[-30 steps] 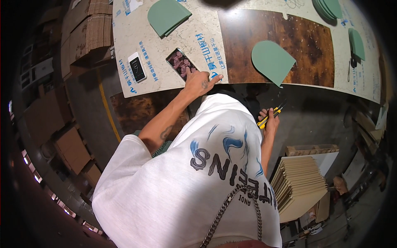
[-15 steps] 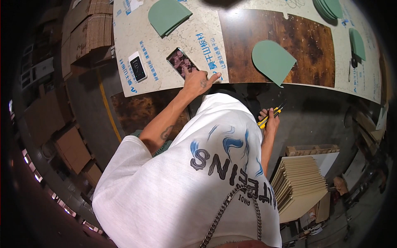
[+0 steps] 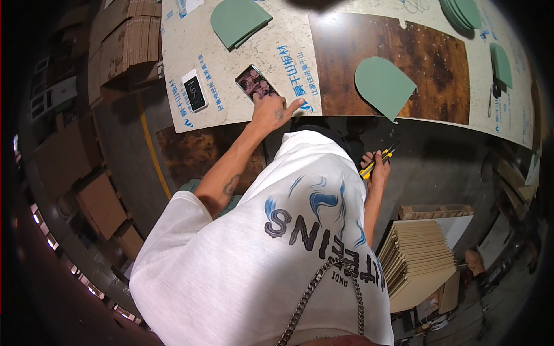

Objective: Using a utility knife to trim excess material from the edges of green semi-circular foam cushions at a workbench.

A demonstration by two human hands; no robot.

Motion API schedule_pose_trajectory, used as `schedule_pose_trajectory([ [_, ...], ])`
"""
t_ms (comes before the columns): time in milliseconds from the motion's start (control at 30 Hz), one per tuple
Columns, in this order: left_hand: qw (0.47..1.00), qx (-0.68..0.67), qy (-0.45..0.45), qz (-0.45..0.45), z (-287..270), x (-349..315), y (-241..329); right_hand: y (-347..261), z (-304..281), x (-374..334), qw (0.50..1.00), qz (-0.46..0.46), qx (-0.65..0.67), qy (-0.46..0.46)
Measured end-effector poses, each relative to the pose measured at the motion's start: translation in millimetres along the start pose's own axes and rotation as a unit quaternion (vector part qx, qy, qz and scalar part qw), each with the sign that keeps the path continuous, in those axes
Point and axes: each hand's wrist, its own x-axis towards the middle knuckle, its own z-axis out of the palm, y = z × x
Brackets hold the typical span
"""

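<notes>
My left hand (image 3: 269,112) rests at the near edge of the table, thumb spread out to the right and fingers on the lower end of a smartphone (image 3: 255,80) with a pinkish picture on its screen. My right hand (image 3: 378,168), held low in front of the table edge, is closed around a yellow and black utility knife (image 3: 367,170), its blade end pointing up and away. Closest to that hand on the table is a green panel (image 3: 385,86) with a rounded end, lying on a dark brown wood-grain board (image 3: 340,63).
A white device with a dark screen (image 3: 194,91) lies left of the phone. More green panels (image 3: 239,22) sit at the far left, with a stack (image 3: 461,16) far right and others (image 3: 501,64) at the right. Beige panels (image 3: 420,259) stand on the floor at right; cardboard stacks (image 3: 130,49) stand left.
The table and its things have shifted slightly right in the picture. My left fingers have moved slightly at the phone's lower end. The right hand keeps its hold on the utility knife.
</notes>
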Motion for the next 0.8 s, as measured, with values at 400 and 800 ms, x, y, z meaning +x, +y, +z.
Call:
schedule_pose_trajectory([
  [400, 1.0, -0.002, -0.004, 0.017, 6.0, -2.2, 4.5, 5.3, -5.1, -0.5, 1.0, -0.002, 0.009, 0.004],
  [800, 1.0, 0.017, 0.003, -0.007, -1.2, 18.1, -17.9, 7.7, -7.1, -1.9, 1.0, 0.002, 0.005, 0.0],
])
